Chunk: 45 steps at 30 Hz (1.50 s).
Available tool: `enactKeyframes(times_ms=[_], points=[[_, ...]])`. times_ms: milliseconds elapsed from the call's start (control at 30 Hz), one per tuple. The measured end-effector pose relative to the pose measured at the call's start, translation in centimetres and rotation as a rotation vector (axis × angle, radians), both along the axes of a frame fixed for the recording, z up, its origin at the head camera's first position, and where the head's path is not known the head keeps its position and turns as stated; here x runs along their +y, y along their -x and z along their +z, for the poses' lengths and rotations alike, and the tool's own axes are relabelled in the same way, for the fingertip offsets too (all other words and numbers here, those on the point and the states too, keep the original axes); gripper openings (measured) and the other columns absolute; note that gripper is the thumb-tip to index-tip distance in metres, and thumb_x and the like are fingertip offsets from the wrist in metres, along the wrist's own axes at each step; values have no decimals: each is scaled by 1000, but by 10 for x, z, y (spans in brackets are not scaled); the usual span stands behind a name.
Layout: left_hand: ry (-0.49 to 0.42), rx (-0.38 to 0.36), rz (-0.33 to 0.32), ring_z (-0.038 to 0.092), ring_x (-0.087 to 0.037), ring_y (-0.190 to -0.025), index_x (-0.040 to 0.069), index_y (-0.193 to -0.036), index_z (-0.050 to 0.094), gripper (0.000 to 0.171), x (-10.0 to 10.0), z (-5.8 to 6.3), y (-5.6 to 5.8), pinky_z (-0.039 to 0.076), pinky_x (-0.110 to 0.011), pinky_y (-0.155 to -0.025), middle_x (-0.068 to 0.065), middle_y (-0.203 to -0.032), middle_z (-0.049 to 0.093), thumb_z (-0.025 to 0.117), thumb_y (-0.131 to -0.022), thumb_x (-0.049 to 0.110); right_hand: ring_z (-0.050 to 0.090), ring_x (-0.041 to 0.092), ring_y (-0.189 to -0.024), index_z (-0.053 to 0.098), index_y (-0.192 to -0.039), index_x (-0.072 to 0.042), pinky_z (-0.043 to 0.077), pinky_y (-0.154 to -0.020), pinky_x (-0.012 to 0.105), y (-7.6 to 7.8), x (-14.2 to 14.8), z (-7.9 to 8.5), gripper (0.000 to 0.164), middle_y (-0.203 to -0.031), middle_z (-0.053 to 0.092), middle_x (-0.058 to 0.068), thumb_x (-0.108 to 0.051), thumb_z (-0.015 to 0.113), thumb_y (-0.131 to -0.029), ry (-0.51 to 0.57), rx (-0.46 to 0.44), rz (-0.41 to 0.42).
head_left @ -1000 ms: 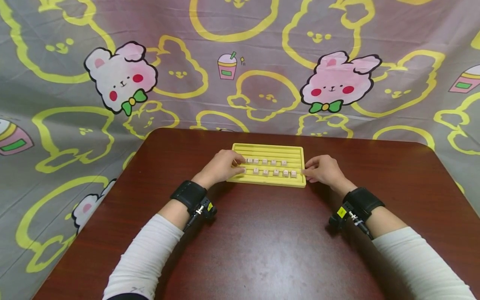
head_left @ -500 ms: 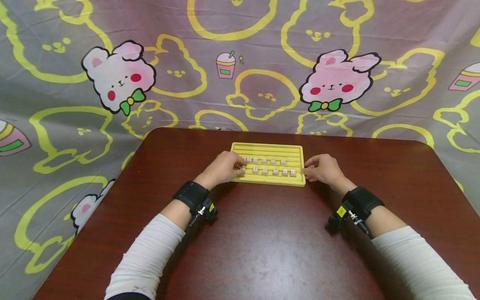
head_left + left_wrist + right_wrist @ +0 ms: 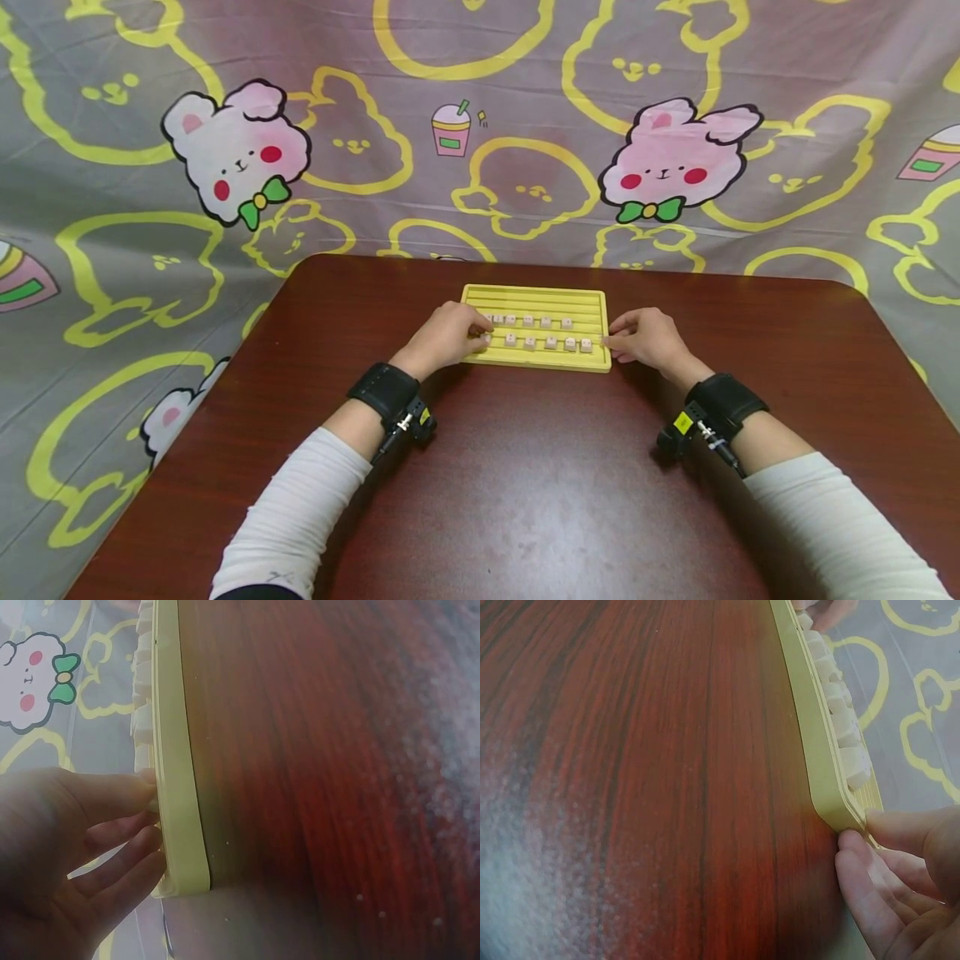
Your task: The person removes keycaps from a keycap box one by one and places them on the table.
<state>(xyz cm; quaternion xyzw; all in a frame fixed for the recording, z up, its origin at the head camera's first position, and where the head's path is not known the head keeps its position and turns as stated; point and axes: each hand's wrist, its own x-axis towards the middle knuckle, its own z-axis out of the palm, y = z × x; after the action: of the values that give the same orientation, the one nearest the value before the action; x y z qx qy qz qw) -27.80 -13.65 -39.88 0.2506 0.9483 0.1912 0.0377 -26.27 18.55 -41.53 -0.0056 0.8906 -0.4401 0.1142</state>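
A yellow ridged tray (image 3: 536,297) lies on the table, bearing two rows of small white keycaps (image 3: 551,342) with dark marks on top. At its left end my left hand (image 3: 447,335) reaches over the rim, thumb and curled fingers around the leftmost keycap (image 3: 487,340) of the front row, which is mostly hidden. My right hand (image 3: 647,340) pinches the tray's right end near the front corner, thumb on top of the rim and fingers against the outer side, as the right wrist view shows. The last front-row keycap (image 3: 855,766) stands close to that thumb.
The dark red-brown table (image 3: 525,467) extends around the tray, with bare surface in front. Behind it hangs a grey cloth (image 3: 525,108) with yellow outlines and rabbit prints. A black strap with a camera (image 3: 386,396) sits on each wrist.
My left hand has shifted slightly right and its thumb and fingers have drawn closer together at the leftmost front keycap. The right hand and the tray have barely moved.
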Motion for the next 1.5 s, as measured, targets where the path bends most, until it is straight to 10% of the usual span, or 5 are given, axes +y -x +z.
enactKeyframes(times_ms=[667,1033,1500], points=[[27,77,-52,47,-10,-62,16,-79,72,13,-1,-1,0,36,-24,-57,4,-71,61,69,-90,11,71,12,-72,64,-116,8,61,-67,30,1,-2,1,36,-104,72,23,-15,72,-90,22,-1,2],[8,58,-21,69,-13,-93,10,-113,76,22,-2,2,-2,56,-30,-77,-4,-106,76,71,-91,14,71,12,-72,64,-116,8,61,-68,29,1,-1,0,35,-104,71,23,-14,73,-90,24,-8,-1],[-4,88,-44,71,-19,-98,7,-116,74,26,-6,12,-8,58,-33,-82,-7,-111,75,71,-91,13,71,12,-71,65,-115,8,61,-66,29,3,1,-1,36,-102,72,23,-14,74,-88,34,-3,-9]])
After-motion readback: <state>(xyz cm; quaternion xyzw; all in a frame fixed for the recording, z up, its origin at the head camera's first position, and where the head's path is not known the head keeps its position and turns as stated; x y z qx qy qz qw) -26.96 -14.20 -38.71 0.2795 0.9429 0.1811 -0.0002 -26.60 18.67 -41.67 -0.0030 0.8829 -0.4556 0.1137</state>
